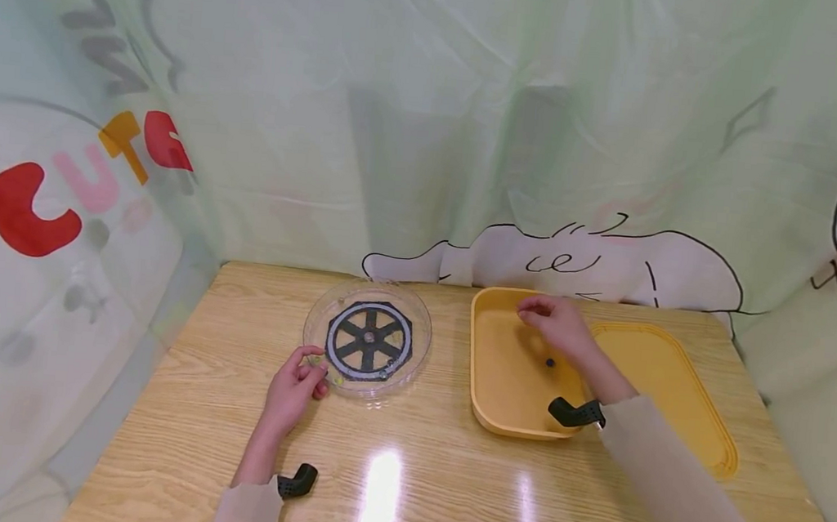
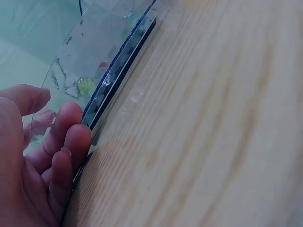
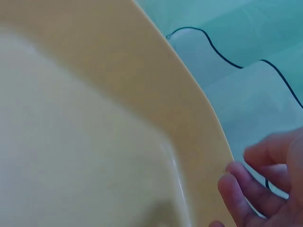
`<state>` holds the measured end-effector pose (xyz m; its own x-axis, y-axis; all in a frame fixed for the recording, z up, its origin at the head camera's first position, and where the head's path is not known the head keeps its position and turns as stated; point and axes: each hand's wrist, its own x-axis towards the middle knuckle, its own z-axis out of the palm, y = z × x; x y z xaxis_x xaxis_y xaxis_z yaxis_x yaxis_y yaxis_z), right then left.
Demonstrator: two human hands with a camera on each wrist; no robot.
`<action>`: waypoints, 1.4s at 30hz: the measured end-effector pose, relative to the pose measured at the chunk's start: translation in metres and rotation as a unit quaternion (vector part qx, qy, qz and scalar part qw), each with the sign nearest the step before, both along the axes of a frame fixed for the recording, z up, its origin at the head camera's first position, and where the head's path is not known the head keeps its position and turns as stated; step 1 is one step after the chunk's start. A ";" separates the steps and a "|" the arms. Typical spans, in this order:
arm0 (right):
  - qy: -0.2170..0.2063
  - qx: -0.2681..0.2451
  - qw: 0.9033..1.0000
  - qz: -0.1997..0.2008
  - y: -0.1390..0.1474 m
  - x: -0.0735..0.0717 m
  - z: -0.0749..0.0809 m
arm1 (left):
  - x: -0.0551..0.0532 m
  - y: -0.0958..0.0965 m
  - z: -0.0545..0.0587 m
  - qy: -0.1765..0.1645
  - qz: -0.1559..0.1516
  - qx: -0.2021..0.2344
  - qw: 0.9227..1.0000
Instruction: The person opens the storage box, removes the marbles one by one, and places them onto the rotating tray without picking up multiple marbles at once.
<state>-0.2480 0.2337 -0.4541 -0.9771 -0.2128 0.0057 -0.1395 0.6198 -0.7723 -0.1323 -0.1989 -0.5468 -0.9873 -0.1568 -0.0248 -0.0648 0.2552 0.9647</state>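
My left hand (image 1: 293, 390) holds the near-left rim of a clear round dish (image 1: 417, 367), with the rim between thumb and fingers in the left wrist view. A black six-spoked wheel shape (image 1: 369, 337) shows in the dish's middle. A yellowish marble (image 2: 85, 86) and other small glassy bits lie in the dish. My right hand (image 1: 557, 325) is over the far part of a yellow tub (image 1: 480, 364), its fingers loosely bent with nothing visible between them. In the right wrist view the fingertips overlap the tub's edge. A small dark ball (image 1: 550, 362) is inside the tub.
A yellow lid (image 1: 673, 396) lies flat to the right of the tub, partly behind my right forearm. All stand on a wooden table (image 1: 431, 475). A printed curtain (image 1: 436, 131) hangs along the table's back and sides.
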 end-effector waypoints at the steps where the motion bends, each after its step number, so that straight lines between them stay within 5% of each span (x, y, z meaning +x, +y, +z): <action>1: -0.007 -0.005 1.000 -0.006 -0.001 0.000 -0.001 | 0.000 0.000 -0.001 0.000 0.000 0.000 1.000; 7: -0.045 -0.037 0.998 0.000 -0.001 0.005 -0.003 | 0.001 0.000 -0.002 -0.001 0.000 -0.002 1.000; 12: -0.023 0.005 0.995 0.099 0.002 0.004 -0.005 | 0.002 0.000 -0.001 0.007 -0.001 0.000 1.000; 16: 0.004 0.080 0.982 0.172 0.007 -0.002 0.000 | 0.002 0.000 -0.003 0.008 -0.002 -0.001 1.000; 25: -0.062 0.138 0.951 0.270 0.014 -0.015 0.014 | 0.003 0.000 -0.004 0.007 0.002 -0.005 1.000; 42: -0.200 0.203 0.921 0.265 0.001 -0.016 0.013 | 0.001 0.001 -0.001 0.011 0.003 -0.014 1.000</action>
<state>-0.2642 0.2346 -0.4408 -0.6413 -0.5662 -0.5178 -0.2603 0.7954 -0.5473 -0.1317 -0.1983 -0.5479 -0.9866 -0.1629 0.0016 -0.0450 0.2817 0.9584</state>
